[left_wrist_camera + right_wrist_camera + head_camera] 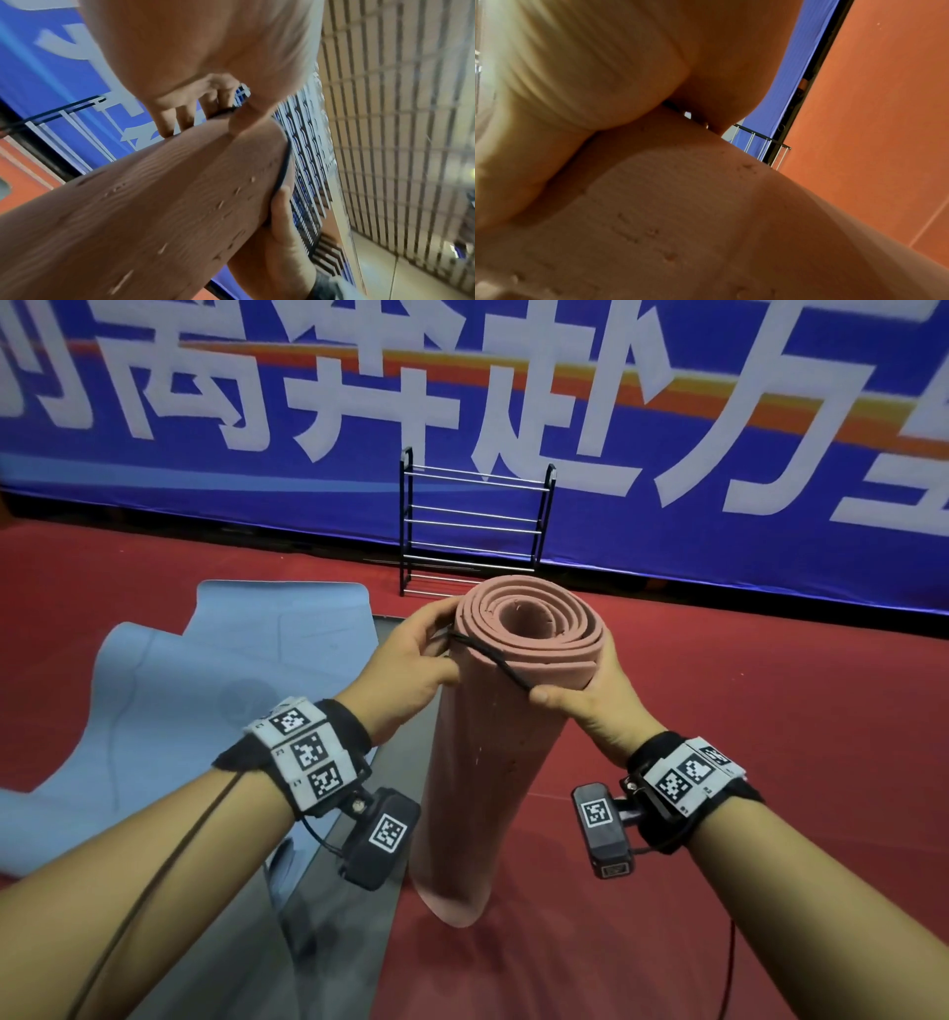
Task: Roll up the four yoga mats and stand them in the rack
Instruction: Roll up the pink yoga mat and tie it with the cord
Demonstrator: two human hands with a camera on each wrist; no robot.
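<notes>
A rolled pink mat (477, 788) stands on end on the red floor, its spiral top facing me. A thin black band (493, 662) stretches across its top front edge. My left hand (444, 649) grips the mat's upper left rim and pinches the band there. My right hand (575, 701) wraps the upper right side, its thumb pressing the band against the mat. In the left wrist view the band (282, 168) runs along the mat (154, 203). The right wrist view shows the mat (680, 223) close under the palm. The black rack (472, 526) stands behind the mat.
A light blue mat (205, 670) lies partly unrolled and rumpled on the floor to the left. A dark grey mat (334, 916) lies flat beside it, under my left wrist. A blue banner (667, 454) lines the wall behind the rack. Red floor (744, 711) spreads to the right.
</notes>
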